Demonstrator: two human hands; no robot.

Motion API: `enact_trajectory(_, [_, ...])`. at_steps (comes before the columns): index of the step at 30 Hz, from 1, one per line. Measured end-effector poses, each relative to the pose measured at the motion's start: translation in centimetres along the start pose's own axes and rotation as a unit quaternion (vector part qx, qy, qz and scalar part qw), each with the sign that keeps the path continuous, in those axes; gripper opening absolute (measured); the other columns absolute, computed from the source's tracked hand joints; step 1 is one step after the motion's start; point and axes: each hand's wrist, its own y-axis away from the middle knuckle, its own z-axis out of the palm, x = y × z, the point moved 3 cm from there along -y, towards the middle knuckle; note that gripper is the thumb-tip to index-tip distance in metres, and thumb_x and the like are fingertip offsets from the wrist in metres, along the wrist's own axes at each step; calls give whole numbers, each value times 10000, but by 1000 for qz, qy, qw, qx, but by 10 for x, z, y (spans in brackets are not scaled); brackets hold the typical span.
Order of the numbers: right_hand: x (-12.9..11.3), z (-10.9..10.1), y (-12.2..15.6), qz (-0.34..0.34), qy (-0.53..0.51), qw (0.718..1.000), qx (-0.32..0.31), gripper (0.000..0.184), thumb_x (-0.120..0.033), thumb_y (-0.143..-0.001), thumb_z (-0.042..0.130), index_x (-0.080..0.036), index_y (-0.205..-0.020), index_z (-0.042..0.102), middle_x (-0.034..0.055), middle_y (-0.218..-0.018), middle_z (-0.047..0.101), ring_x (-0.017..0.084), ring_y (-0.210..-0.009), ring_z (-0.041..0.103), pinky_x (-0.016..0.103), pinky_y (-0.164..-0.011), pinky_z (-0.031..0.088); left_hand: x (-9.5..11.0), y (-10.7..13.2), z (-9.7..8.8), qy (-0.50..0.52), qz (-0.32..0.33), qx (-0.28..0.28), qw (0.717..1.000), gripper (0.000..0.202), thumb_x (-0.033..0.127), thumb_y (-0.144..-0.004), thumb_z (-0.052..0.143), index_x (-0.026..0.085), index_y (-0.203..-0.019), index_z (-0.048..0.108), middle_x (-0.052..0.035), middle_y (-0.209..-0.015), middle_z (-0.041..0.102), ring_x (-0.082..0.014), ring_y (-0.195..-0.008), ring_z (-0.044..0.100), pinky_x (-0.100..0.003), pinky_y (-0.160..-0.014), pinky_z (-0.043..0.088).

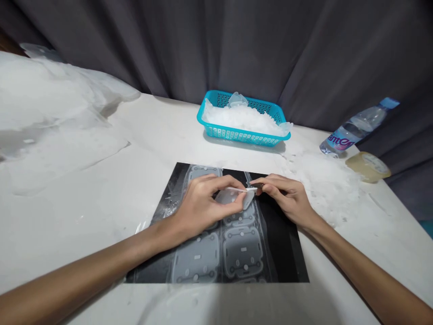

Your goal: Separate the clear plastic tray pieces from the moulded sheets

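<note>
My left hand pinches a translucent white plastic piece between thumb and forefinger. My right hand is closed on a small dark tool that looks like a blade, its tip at the piece's right edge. Fingers hide most of the tool. Both hands are just above a black sheet on the table. Pale rounded rectangular plastic shapes show on the sheet in two columns, partly covered by my left hand.
A turquoise basket heaped with small white translucent pieces stands behind the sheet. At right are a water bottle, a yellowish tub and white scraps. Large white plastic bags lie at left. A dark curtain hangs behind.
</note>
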Motion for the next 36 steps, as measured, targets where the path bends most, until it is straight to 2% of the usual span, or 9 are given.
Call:
enact_trajectory(5, [3, 0, -1, 20, -15, 1000, -13, 235, -398, -1027, 647, -274, -1122, 822, 28, -865, 743, 183, -849, 687, 323, -812, 516, -3, -5, 0, 85, -59, -35, 994, 26, 170, -863, 748, 187, -855, 766, 52, -763, 753, -89, -664, 662, -181, -626, 473])
enact_trajectory(9, [5, 0, -1, 11, -20, 1000, -11, 256, -411, -1033, 635, -283, -1174, 807, 31, -881, 734, 180, -848, 670, 323, -790, 501, -3, -7, -1, 107, -66, -34, 991, 30, 183, -873, 748, 174, -845, 757, 42, -772, 751, -92, -679, 659, -181, -649, 483])
enact_trajectory(14, [4, 0, -1, 18, -24, 1000, 3, 309, -477, -1017, 641, -257, -1155, 807, 30, -813, 691, 169, -764, 630, 301, -669, 469, -4, -7, -1, 107, -65, -30, 992, 43, 201, -884, 756, 175, -849, 757, 35, -785, 755, -96, -682, 658, -188, -657, 486])
enact_trajectory(18, [3, 0, -1, 46, -55, 997, 16, 402, -585, -872, 779, -225, -1050, 808, 29, -828, 712, 156, -699, 624, 292, -631, 493, -3, -7, -1, 101, -54, -25, 993, 21, 193, -893, 754, 186, -873, 757, 38, -806, 758, -93, -691, 664, -183, -663, 493])
enact_trajectory(21, [3, 3, -2, 71, -68, 995, 24, 377, -506, -768, 891, -220, -994, 794, 21, -838, 739, 147, -669, 624, 280, -606, 500, -1, -8, -1, 103, -39, -23, 994, 17, 176, -899, 749, 191, -892, 753, 33, -837, 763, -99, -733, 685, -179, -699, 515])
enact_trajectory(25, [2, 6, -2, 54, -86, 994, 30, 169, -313, -795, 882, -225, -907, 792, 4, -813, 747, 131, -667, 646, 248, -597, 495, 1, -9, 0, 119, -27, -35, 992, 14, 171, -912, 742, 184, -906, 741, 17, -859, 763, -103, -727, 693, -185, -714, 541])
enact_trajectory(28, [2, 5, 0, 29, -78, 996, 20, 78, -227, -829, 844, -228, -892, 797, -3, -801, 745, 125, -683, 662, 235, -612, 498, 1, -8, 0, 128, -24, -46, 990, 10, 177, -920, 743, 182, -916, 736, 12, -860, 759, -114, -764, 712, -188, -739, 553])
enact_trajectory(33, [1, 6, 3, 3, -53, 998, 21, 82, -177, -855, 810, -229, -919, 808, -4, -793, 736, 113, -659, 632, 232, -586, 455, -1, -9, 2, 137, -25, -61, 988, 62, 205, -899, 794, 178, -925, 744, 5, -882, 760, -127, -829, 724, -200, -802, 561])
enact_trajectory(36, [-1, 8, 5, -1, -54, 998, 18, 43, -220, -868, 814, -223, -910, 807, -7, -757, 706, 106, -622, 586, 236, -557, 409, -3, -9, 2, 126, -25, -74, 989, 47, 223, -921, 780, 183, -933, 758, -2, -906, 772, -137, -853, 728, -219, -825, 553])
